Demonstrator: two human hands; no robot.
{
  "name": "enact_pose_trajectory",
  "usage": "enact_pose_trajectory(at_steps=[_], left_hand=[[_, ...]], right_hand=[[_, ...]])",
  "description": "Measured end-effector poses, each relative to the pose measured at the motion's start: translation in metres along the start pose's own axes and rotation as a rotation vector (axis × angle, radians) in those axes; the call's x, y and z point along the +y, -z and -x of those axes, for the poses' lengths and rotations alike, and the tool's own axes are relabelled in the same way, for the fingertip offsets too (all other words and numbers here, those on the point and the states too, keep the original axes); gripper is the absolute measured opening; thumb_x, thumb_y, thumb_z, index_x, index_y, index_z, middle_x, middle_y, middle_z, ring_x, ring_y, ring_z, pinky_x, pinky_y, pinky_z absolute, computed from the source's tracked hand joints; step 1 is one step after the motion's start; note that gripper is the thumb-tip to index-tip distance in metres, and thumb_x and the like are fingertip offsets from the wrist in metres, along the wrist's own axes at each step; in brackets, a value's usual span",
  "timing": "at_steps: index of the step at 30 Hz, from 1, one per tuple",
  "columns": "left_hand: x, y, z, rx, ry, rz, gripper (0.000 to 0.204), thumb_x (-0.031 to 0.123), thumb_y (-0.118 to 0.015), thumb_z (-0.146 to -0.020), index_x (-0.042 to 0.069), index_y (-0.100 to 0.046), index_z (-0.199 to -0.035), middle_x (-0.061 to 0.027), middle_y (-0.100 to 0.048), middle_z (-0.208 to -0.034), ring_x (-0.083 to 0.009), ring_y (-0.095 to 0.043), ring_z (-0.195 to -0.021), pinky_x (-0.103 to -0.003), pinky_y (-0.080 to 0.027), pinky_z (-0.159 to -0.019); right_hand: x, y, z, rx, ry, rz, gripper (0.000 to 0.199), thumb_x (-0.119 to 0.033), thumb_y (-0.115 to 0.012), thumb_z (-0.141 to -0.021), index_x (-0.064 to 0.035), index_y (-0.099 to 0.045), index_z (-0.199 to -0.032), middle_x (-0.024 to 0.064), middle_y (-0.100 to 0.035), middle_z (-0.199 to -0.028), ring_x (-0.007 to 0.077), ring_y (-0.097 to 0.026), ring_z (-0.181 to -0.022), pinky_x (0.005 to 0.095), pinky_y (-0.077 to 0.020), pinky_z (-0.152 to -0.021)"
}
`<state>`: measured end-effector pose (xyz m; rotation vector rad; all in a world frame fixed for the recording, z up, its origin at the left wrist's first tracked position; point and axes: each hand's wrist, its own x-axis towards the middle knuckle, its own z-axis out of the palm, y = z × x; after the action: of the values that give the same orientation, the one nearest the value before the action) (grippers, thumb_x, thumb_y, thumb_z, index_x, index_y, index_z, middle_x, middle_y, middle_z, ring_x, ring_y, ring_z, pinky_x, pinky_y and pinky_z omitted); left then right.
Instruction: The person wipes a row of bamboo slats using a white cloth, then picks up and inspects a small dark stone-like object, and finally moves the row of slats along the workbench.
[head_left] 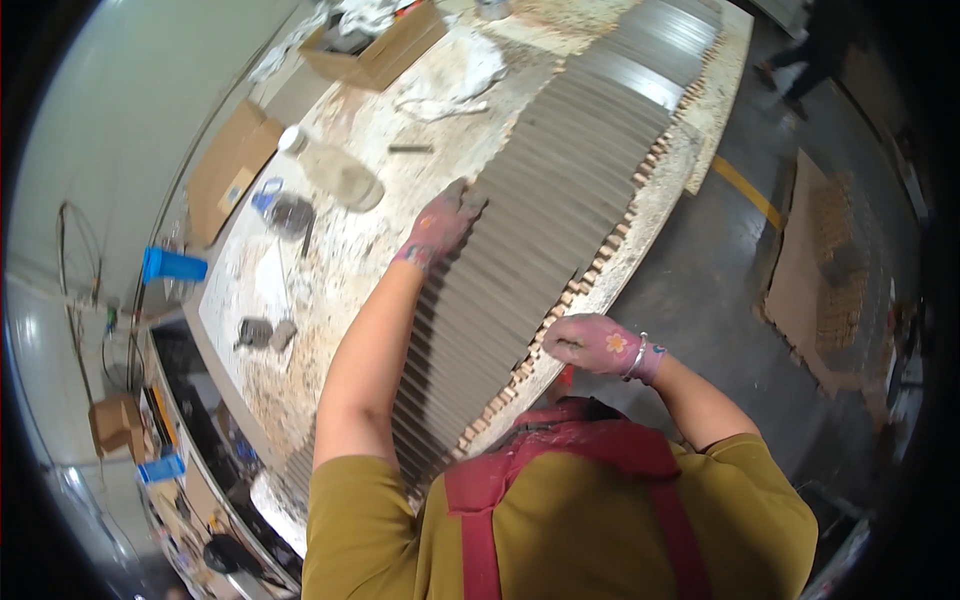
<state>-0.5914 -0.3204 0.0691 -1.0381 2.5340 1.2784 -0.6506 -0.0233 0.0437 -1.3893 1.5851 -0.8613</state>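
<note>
A long row of grey slats lies edge to edge along the workbench, each with a pale wooden end showing toward the bench's near edge. My left hand, in a pink glove, presses on the far ends of the slats about mid-row. My right hand, also gloved and with a bracelet at the wrist, rests against the wooden ends on the near side. Both hands push flat against the row and grip nothing.
The bench top is stained and dusty. On it stand a clear plastic bottle, an open cardboard box, small grey blocks and a blue tray. Cardboard with stacked wooden pieces lies on the concrete floor to the right.
</note>
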Motion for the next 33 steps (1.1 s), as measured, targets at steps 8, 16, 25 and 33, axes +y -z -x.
enact_pose_trajectory(at_steps=[8, 16, 25, 33], left_hand=[[-0.02, -0.054, 0.042, 0.696, -0.549, -0.268, 0.062, 0.033, -0.07, -0.077, 0.006, -0.053, -0.13, -0.0208, -0.047, -0.137, -0.0359, -0.039, -0.133, -0.048, -0.028, -0.112], [-0.091, -0.076, 0.278, 0.725, -0.264, -0.392, 0.065, 0.04, -0.067, -0.08, 0.009, -0.051, -0.135, -0.0136, -0.043, -0.144, -0.0323, -0.032, -0.139, -0.049, -0.02, -0.116], [-0.165, -0.093, 0.491, 0.755, 0.228, -0.537, 0.073, 0.042, -0.077, -0.068, 0.011, -0.054, -0.13, -0.0139, -0.047, -0.137, -0.0357, -0.038, -0.133, -0.051, -0.029, -0.11], [-0.19, -0.11, 0.465, 0.719, 0.096, -0.623, 0.06, 0.041, -0.068, -0.077, 0.022, -0.054, -0.132, -0.0064, -0.043, -0.143, -0.0288, -0.036, -0.136, -0.048, -0.028, -0.112]], right_hand=[[-0.016, 0.03, -0.005, -0.405, -0.165, 0.001, 0.028, -0.026, -0.064, -0.09, -0.0011, -0.066, -0.102, 0.0098, -0.067, -0.1, 0.0175, -0.061, -0.092, 0.0322, -0.0477, -0.084], [-0.066, 0.039, -0.068, -0.128, -0.081, -0.085, 0.026, -0.02, -0.06, -0.091, -0.0022, -0.064, -0.109, 0.0017, -0.063, -0.098, 0.0102, -0.056, -0.094, 0.0247, -0.0447, -0.083], [-0.168, -0.122, -0.161, -0.367, 0.414, 0.234, 0.037, -0.029, -0.058, -0.093, -0.0053, -0.057, -0.122, 0.0144, -0.061, -0.12, 0.029, -0.058, -0.113, 0.0364, -0.0442, -0.098], [-0.19, -0.293, -0.217, -0.35, 0.661, 0.836, 0.054, -0.045, -0.055, -0.093, -0.005, -0.047, -0.128, 0.0221, -0.058, -0.123, 0.0409, -0.062, -0.099, 0.0468, -0.0491, -0.086]])
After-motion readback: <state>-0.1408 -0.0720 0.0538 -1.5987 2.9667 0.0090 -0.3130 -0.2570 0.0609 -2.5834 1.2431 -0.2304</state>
